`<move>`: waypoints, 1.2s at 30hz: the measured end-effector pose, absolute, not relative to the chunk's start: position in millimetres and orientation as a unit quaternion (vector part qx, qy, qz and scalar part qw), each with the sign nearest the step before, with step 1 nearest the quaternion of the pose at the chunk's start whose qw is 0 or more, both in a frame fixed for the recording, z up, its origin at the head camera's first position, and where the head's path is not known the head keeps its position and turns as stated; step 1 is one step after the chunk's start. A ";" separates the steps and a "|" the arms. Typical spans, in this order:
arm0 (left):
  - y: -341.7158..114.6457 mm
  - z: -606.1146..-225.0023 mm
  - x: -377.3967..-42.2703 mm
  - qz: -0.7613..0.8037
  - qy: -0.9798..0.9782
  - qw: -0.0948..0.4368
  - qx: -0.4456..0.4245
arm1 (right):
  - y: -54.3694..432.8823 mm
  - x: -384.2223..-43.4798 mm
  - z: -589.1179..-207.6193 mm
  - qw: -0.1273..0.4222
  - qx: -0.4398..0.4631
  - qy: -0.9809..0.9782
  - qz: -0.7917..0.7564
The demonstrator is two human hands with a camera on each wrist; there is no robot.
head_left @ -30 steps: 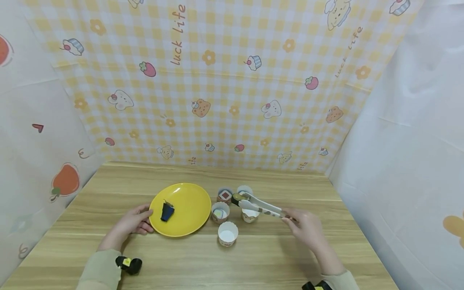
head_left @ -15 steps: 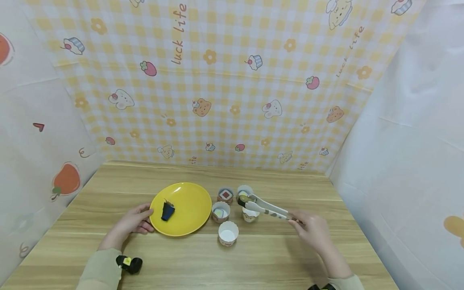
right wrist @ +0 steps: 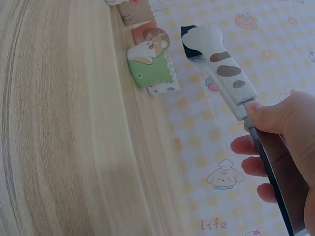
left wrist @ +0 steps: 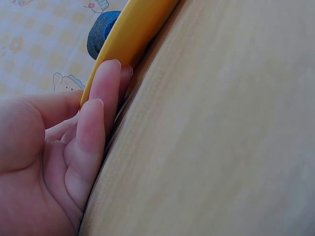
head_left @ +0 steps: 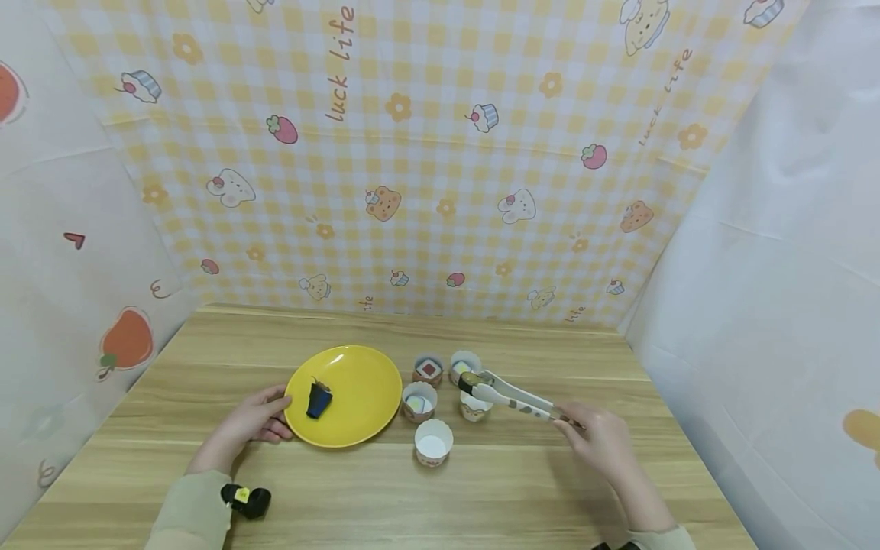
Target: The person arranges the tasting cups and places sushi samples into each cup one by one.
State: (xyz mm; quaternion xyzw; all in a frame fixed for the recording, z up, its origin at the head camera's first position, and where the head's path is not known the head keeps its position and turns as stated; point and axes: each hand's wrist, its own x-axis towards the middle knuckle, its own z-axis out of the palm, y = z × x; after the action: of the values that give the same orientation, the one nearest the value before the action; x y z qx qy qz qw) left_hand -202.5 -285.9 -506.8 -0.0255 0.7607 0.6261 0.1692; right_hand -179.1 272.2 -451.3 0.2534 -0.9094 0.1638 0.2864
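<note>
My left hand (head_left: 256, 422) pinches the left rim of a yellow plate (head_left: 371, 397), thumb on top and fingers beneath, as the left wrist view shows. A dark blue wrapped piece (head_left: 318, 400) lies on that plate. To the right, my right hand (head_left: 605, 441) grips white tongs (head_left: 525, 403) with paw-shaped tips and grey spots. Between the tips sits a sushi piece (head_left: 465, 384), black around its side with a greenish-yellow top, held over the cups. The right wrist view shows its dark side (right wrist: 187, 43) at the end of the tongs.
Several paper baking cups cluster right of the plate. One cup (head_left: 428, 378) contains a piece with a red square, and a nearer cup (head_left: 418, 412) a pale piece. The front cup (head_left: 433, 452) shows only its white inside. A checked cloth (head_left: 440, 244) hangs behind the wooden table (head_left: 344, 504).
The right hand, tongs and sushi piece have shifted to the right, from beside the back cups to over them. The left hand and the plate have stayed in place.
</note>
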 end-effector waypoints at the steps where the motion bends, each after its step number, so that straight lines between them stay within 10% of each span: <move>1: -285.7 -506.6 -202.5 0.626 0.761 0.170 -0.026 | 272.7 -179.2 -451.7 0.288 0.254 -0.909 0.164; 36: -284.6 -503.9 -201.4 0.625 0.761 0.170 -0.024 | 277.5 -176.6 -459.6 0.248 0.230 -0.930 0.142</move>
State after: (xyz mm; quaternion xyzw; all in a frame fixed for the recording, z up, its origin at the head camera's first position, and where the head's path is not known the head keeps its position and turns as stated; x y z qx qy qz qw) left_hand -201.4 -284.6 -503.9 -0.0243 0.7612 0.6255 0.1696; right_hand -176.6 277.5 -459.6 0.2296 -0.9303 0.1418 0.2484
